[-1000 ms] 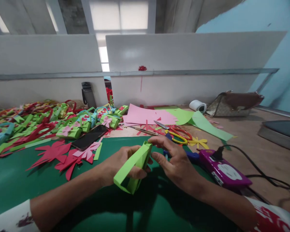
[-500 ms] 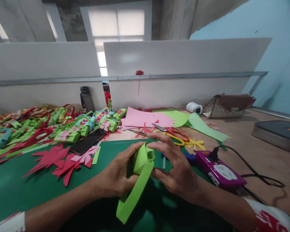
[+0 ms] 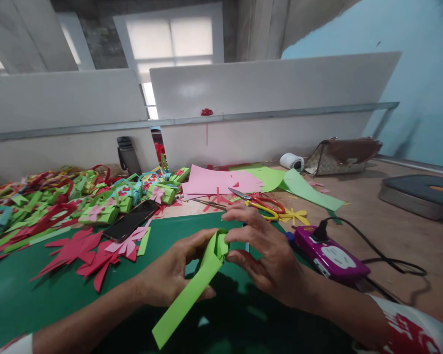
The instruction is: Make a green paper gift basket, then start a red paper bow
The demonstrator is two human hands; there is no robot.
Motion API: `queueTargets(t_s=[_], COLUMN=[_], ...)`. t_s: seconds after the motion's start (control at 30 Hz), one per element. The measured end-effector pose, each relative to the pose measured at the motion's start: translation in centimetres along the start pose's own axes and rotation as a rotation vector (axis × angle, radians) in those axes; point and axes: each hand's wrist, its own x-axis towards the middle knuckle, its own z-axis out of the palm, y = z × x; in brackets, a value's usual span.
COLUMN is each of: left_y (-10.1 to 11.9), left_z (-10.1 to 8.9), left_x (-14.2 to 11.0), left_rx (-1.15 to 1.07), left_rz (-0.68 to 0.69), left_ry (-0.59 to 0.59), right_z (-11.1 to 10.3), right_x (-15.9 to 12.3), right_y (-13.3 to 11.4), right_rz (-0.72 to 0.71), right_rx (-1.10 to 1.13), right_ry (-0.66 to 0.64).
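Observation:
A small green paper bag (image 3: 206,263) is held over the green mat, its long strip handle slanting down to the lower left. My left hand (image 3: 170,268) is closed around its left side, thumb below and fingers partly hidden behind the paper. At the bag's right, open-looking folded end, the thumb and index finger of my right hand (image 3: 269,258) close on the edge, while the other fingers are bent above. Left of my hands lie red paper flowers (image 3: 74,248), a pink paper flower (image 3: 127,243) and a short green strip (image 3: 144,241).
Several finished paper bags (image 3: 99,209) are heaped at the left beside a black phone (image 3: 131,220). Behind stand a bottle (image 3: 129,156), pink paper sheets (image 3: 221,181) and scissors (image 3: 262,204). At right are a purple power strip (image 3: 330,255) with its cable, a handbag (image 3: 343,156) and a case (image 3: 421,196).
The bag has turned and dropped slightly, its handle strip swinging further to the lower left. Both hands have shifted a little with it, and the view has moved slightly.

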Motion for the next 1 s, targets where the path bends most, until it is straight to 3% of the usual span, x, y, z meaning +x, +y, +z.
queueTargets(t_s=[0.23, 0.43, 0.8, 1.0], left_y=[-0.1, -0.4, 0.0, 0.9], left_z=[0.6, 1.0, 0.9, 0.5], left_x=[0.2, -0.3, -0.2, -0.1], left_rx=[0.012, 0.075, 0.057, 0.009], left_rz=[-0.053, -0.024, -0.042, -0.052], left_ry=[0.029, 0.136, 0.084, -0.073], right_z=[0.5, 0.2, 0.2, -0.1], right_x=[0.1, -0.3, -0.2, 0.1], right_y=[0.1, -0.2, -0.6, -0.7], right_rz=[-0.062, -0.012, -0.089, -0.087], right_rx=[0.015, 0.015, 0.013, 0.061], right_ry=[-0.041, -0.006, -0.023, -0.005])
